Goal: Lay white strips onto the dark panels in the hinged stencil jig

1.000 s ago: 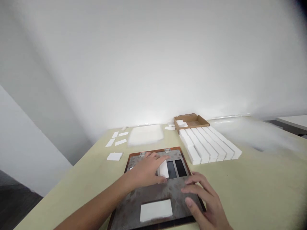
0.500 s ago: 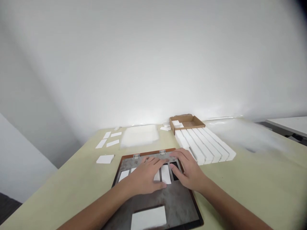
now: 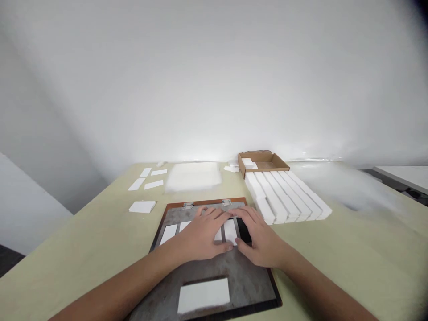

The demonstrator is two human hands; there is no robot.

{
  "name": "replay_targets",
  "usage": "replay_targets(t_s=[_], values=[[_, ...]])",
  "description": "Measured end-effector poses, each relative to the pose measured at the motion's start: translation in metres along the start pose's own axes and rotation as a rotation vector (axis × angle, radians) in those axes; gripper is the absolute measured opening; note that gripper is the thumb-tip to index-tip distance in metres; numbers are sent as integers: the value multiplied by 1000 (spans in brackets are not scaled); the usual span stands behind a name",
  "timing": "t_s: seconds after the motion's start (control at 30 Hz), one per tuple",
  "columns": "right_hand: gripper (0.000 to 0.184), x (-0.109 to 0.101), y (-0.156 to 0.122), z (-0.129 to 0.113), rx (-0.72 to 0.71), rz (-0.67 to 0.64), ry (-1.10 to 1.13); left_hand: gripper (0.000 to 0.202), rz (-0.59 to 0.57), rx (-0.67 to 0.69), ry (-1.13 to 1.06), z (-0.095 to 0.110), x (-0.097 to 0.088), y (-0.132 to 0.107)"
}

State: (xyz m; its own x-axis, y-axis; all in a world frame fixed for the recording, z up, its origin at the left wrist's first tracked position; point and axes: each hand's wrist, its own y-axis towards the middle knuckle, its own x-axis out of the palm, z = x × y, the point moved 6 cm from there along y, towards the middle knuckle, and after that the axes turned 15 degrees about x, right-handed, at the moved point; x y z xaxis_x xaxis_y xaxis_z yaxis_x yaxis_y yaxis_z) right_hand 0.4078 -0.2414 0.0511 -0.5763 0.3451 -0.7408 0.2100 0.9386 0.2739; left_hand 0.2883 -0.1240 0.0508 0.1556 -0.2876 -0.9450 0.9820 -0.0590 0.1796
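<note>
A dark grey metal plate (image 3: 214,267) in a brown hinged frame lies on the table in front of me. It has a row of narrow slots, most filled with white strips (image 3: 168,233), and one large slot holding a white rectangle (image 3: 203,295). My left hand (image 3: 200,234) lies flat, fingers stretched, over the middle strips. My right hand (image 3: 262,238) rests beside it, fingers flat on the right end of the row, next to a white strip (image 3: 230,231) and an empty dark slot (image 3: 243,229).
Rows of white blocks (image 3: 287,200) lie to the right of the plate, with a shallow cardboard box (image 3: 264,161) behind them. Loose white pieces (image 3: 142,206) and a white sheet stack (image 3: 194,176) sit at the back left. The table's left edge is near.
My right hand moved from the plate's lower right corner up to the slot row beside my left hand. Another slot now shows a white strip. The view shifted slightly.
</note>
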Motion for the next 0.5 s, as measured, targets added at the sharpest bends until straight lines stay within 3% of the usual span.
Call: replay_targets(t_s=[0.33, 0.5], values=[[81, 5, 1, 3, 41, -49, -13, 64, 13, 3, 19, 2, -2, 2], [73, 11, 1, 8, 93, -30, -4, 62, -10, -9, -1, -1, -20, -20]])
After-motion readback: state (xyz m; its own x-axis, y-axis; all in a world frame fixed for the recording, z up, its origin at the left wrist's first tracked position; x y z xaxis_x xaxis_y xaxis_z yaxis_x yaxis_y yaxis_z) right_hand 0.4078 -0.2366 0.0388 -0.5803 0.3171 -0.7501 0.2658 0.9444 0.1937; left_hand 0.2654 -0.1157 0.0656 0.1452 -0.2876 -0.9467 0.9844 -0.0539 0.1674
